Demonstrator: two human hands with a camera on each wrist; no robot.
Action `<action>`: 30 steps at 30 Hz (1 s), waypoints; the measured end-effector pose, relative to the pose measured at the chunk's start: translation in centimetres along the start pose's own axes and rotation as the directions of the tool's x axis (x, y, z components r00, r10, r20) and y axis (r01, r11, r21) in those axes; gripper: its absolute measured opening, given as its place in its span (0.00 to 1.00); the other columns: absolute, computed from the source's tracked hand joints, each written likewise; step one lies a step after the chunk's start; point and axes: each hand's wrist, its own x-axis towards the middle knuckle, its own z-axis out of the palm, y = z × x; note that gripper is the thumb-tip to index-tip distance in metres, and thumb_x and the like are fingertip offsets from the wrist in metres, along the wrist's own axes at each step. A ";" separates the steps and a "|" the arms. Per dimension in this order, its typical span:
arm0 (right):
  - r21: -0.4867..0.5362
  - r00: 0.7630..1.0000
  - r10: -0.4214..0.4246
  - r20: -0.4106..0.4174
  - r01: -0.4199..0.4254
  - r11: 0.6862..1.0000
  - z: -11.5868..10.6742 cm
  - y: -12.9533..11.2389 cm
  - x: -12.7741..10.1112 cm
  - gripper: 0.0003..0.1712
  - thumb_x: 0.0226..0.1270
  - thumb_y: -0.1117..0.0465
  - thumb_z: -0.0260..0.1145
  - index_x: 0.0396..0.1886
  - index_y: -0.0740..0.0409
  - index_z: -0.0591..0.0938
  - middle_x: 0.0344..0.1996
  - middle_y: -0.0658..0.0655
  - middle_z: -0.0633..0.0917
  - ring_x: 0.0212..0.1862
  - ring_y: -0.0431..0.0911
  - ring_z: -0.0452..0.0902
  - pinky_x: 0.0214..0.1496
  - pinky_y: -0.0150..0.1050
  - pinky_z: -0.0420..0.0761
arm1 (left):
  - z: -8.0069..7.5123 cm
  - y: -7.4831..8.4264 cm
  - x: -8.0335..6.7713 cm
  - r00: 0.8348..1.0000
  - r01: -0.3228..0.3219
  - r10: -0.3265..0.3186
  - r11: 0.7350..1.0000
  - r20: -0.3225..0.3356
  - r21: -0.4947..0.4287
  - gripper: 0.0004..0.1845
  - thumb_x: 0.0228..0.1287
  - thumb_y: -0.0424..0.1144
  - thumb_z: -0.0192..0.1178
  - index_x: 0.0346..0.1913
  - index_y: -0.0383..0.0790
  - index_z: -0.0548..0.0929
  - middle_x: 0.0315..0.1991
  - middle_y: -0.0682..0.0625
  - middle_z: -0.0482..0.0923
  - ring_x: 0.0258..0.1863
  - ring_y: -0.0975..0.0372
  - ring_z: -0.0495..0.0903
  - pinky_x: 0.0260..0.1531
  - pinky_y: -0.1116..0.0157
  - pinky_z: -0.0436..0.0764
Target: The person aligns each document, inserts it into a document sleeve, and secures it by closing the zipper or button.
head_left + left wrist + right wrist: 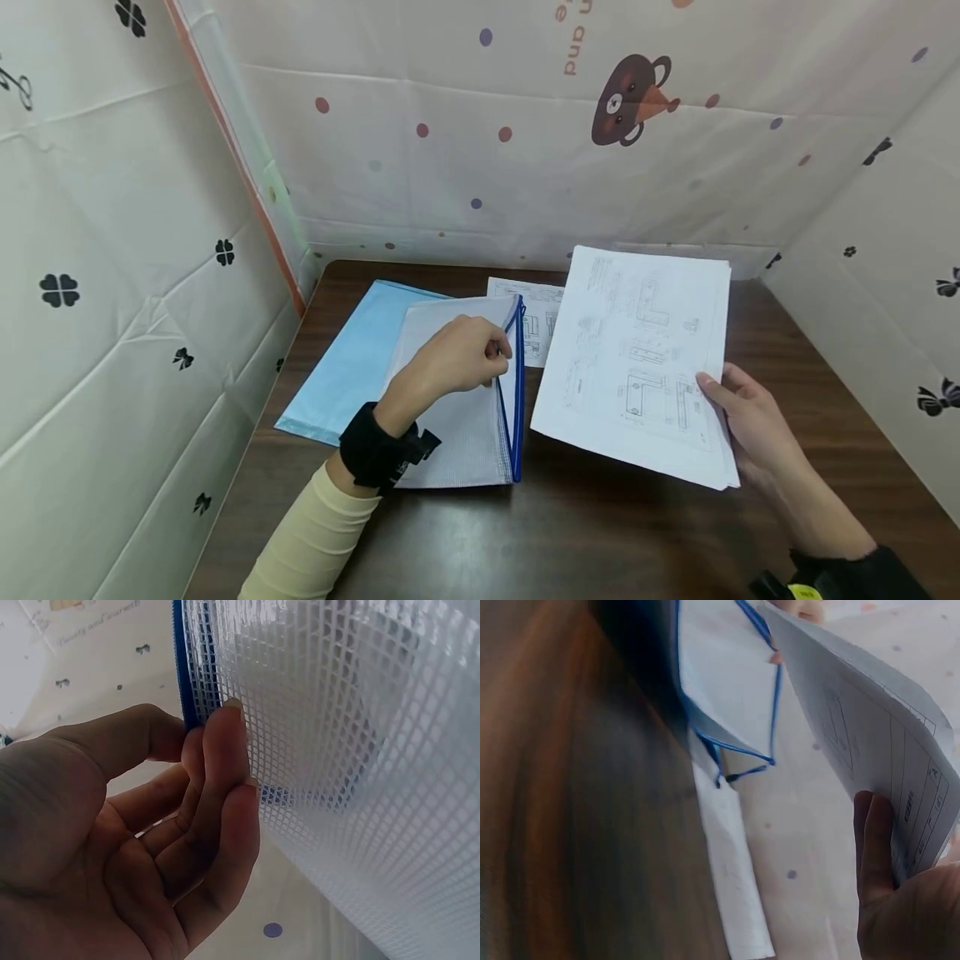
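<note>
A white mesh zip pouch with blue trim lies on the dark table. My left hand pinches its upper layer at the blue zip edge and lifts it, so the mouth gapes toward the right; the fingers press against the mesh. My right hand grips a stack of printed drawing sheets by its right edge, held tilted above the table just right of the pouch. In the right wrist view the thumb lies on the sheets, with the open pouch beyond.
A light blue folder lies under the pouch on its left. Another printed sheet lies flat behind the pouch. Patterned cloth walls close in the table on the left, back and right.
</note>
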 end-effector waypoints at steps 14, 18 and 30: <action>-0.090 0.997 -0.072 -0.029 0.069 0.994 2.6 1.7 -0.3 0.32 0.83 0.47 0.60 0.78 0.53 0.66 0.49 0.45 0.90 0.46 0.45 0.91 0.41 0.42 0.89 | 0.0 0.4 -0.1 1.000 0.014 -0.014 1.000 0.000 -0.008 0.09 0.72 0.31 0.63 0.49 0.38 0.91 0.25 0.56 0.84 0.23 0.66 0.83 0.24 0.66 0.78; -0.114 0.998 -0.061 -0.035 0.056 0.992 3.2 1.8 -0.5 0.35 0.83 0.46 0.60 0.81 0.54 0.64 0.49 0.43 0.90 0.47 0.44 0.91 0.41 0.42 0.89 | 0.0 0.5 -0.2 1.000 0.009 -0.009 1.000 0.000 -0.007 0.09 0.72 0.31 0.63 0.49 0.38 0.91 0.24 0.56 0.83 0.23 0.66 0.82 0.24 0.66 0.77; -0.225 0.998 -0.060 -0.008 0.057 0.973 4.1 1.7 -1.1 0.39 0.84 0.44 0.58 0.83 0.59 0.62 0.48 0.45 0.90 0.46 0.47 0.91 0.41 0.44 0.89 | 0.2 0.6 -0.1 1.000 0.012 -0.012 1.000 0.002 0.005 0.09 0.72 0.33 0.64 0.50 0.37 0.91 0.25 0.56 0.83 0.23 0.65 0.82 0.25 0.66 0.76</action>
